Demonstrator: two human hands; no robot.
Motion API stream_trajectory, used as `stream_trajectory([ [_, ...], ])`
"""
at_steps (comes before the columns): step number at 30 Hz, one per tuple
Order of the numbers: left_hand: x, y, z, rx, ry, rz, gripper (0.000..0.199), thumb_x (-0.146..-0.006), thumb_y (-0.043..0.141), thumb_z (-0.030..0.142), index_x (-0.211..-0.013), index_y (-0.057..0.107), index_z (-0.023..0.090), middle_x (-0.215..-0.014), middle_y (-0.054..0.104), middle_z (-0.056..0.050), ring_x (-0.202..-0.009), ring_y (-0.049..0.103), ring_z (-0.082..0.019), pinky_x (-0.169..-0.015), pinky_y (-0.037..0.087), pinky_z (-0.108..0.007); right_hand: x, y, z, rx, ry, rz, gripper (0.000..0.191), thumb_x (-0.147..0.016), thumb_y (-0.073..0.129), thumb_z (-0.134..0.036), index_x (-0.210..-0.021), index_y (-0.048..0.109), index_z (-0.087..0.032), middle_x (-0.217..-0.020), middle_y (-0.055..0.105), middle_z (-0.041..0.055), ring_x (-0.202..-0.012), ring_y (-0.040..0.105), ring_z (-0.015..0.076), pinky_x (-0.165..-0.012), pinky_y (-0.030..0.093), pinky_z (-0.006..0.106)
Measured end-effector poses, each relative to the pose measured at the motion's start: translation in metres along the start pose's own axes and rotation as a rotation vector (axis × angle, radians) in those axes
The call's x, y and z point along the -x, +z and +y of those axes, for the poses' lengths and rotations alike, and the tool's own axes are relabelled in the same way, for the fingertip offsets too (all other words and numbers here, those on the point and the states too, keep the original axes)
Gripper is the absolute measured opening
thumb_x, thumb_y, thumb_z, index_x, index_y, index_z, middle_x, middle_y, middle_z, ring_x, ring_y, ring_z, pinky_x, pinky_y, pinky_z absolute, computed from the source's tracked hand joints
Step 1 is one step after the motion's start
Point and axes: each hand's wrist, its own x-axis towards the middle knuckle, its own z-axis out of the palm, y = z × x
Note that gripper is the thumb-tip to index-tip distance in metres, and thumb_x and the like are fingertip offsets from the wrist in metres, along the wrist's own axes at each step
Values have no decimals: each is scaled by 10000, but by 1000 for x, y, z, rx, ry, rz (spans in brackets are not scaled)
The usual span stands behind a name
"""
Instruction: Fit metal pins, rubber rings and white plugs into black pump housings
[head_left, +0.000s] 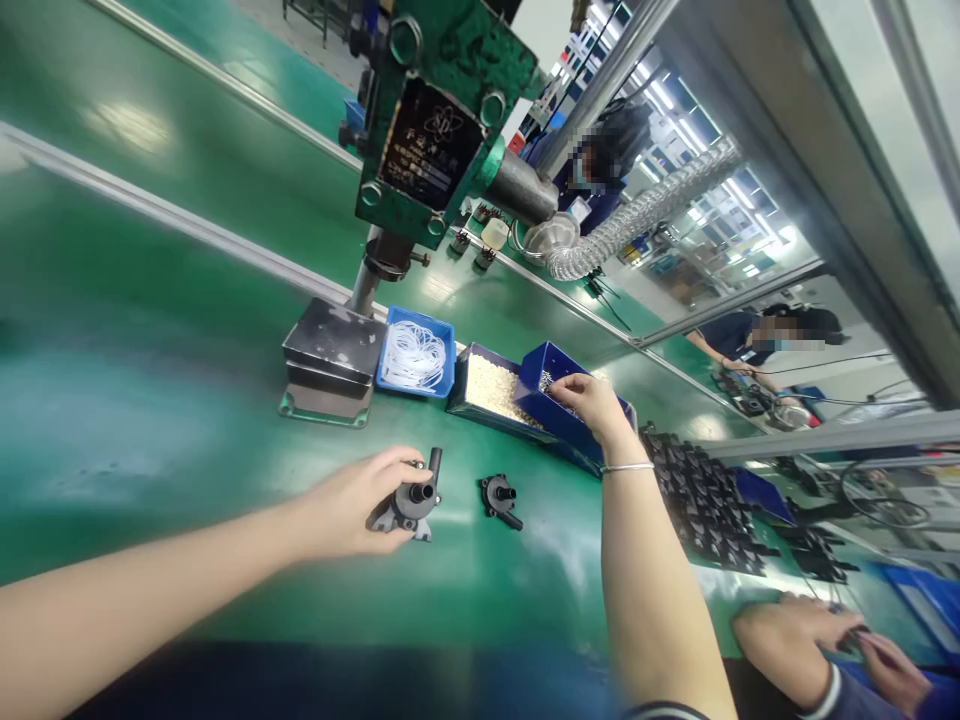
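Observation:
My left hand [375, 505] is wrapped around a black and grey pump [414, 500] with a round spout and a side pipe, held at the green tabletop. To its right lies a loose black pump cover [499, 497] with a similar spout and pipe, touched by neither hand. My right hand [589, 400], with a thin bracelet at its wrist, reaches into a tilted blue bin [551, 355] of small metal parts that look like screws. Its fingertips are pinched together at the parts; what they hold is too small to tell.
A blue tray of clear rings [414, 357] and a bin of small cream pieces [491, 387] stand beside a green hand press [442, 120] with a black base block [334, 345]. Rows of black parts [701, 500] fill the right. A co-worker's hands [847, 640] work at lower right.

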Motion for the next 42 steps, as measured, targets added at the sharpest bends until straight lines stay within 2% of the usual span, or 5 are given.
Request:
stream_trajectory([
  [5,0,0,-1,-1,4,9,621,-768,697,262,-1332,439,249,-1373,499,-142,-1117,641,-281,-930,548,-392,10,-6,-8,-227,-54,89,313,-717,723,-454,-770,575,-183,-751,700,87,-680,683,189,-655,573,316],
  [9,0,-3,0,1,-7,-15,612,-786,700,272,-1342,447,240,-1381,494,-141,-1142,625,-275,-968,527,-386,49,-4,-42,-278,-239,126,246,-781,739,-390,-805,613,-180,-651,640,12,-596,615,135,-617,536,262],
  [15,-1,-1,-4,30,23,-6,641,-787,715,314,-1357,436,226,-1375,485,-140,-1189,590,-276,-991,509,-386,153,43,-108,6,-600,-357,74,-935,636,-250,-925,704,-222,-830,698,33,-745,662,167,-685,549,285],
  [19,0,1,-6,52,49,10,638,-784,716,320,-1349,436,219,-1375,478,-144,-1219,568,-278,-1020,492,-404,193,86,-114,58,-773,-455,136,-976,548,-138,-1055,650,-182,-962,676,70,-883,650,175,-775,549,302],
  [42,1,3,-7,66,72,40,646,-756,716,235,-1337,438,206,-1358,483,-152,-1160,607,-284,-978,519,-408,222,120,-86,225,-896,-208,319,-939,567,-37,-1242,561,-139,-1080,630,122,-1030,611,206,-886,558,338],
])
